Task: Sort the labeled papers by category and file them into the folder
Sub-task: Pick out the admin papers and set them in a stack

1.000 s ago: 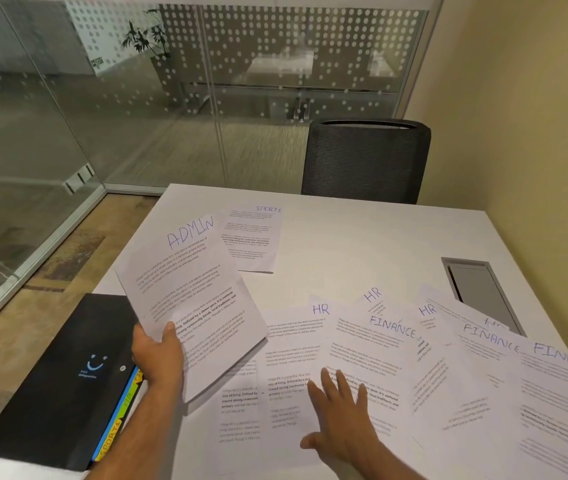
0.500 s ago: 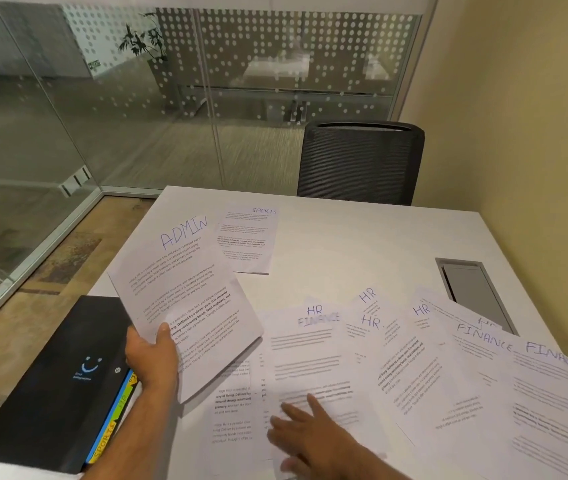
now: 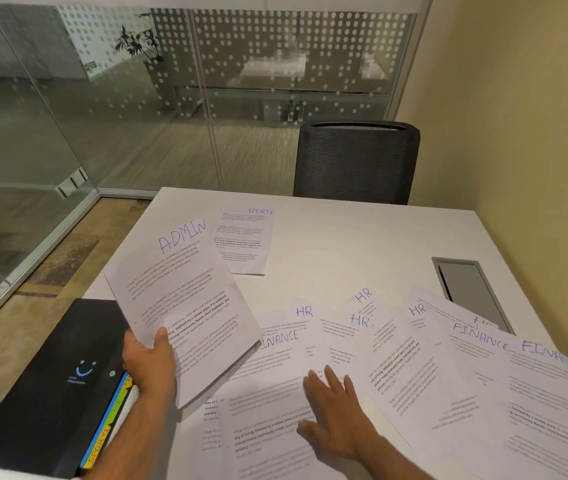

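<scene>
Papers lie spread over the white table (image 3: 344, 244), and the left hand (image 3: 149, 362) grips the bottom edge of the ADMIN papers (image 3: 185, 306), thumb on top, holding them up just above the black folder (image 3: 50, 386). Right of that folder, the right hand (image 3: 336, 407) rests flat with fingers spread apart on a FINANCE sheet (image 3: 268, 382), with the HR sheets (image 3: 362, 327) fanned out just past its fingertips. Far behind the folder, well away from both hands, lies the SPORTS sheet (image 3: 246, 240).
</scene>
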Demonstrator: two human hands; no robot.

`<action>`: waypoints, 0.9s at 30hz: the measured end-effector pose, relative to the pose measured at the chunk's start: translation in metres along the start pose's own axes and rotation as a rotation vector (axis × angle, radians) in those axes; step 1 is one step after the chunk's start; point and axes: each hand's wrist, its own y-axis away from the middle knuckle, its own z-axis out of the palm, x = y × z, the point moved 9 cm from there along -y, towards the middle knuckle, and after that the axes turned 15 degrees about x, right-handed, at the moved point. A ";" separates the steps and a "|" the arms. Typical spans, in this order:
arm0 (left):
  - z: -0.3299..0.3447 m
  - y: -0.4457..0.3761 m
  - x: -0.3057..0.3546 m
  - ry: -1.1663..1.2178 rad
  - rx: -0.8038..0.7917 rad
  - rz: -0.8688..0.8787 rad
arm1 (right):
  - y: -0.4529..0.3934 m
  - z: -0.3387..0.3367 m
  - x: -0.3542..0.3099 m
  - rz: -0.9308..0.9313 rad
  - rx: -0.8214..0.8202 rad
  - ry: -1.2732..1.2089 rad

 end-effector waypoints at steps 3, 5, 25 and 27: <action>0.000 -0.001 0.001 0.005 0.003 0.015 | -0.009 -0.008 0.016 0.192 0.122 0.011; 0.000 0.000 0.001 0.001 0.000 0.017 | -0.010 -0.012 0.027 0.363 0.133 -0.038; -0.009 -0.006 -0.008 -0.060 0.023 0.005 | -0.024 -0.015 0.034 0.762 0.106 -0.213; -0.009 -0.004 -0.006 -0.061 0.021 0.007 | -0.026 -0.018 0.034 0.760 0.093 -0.184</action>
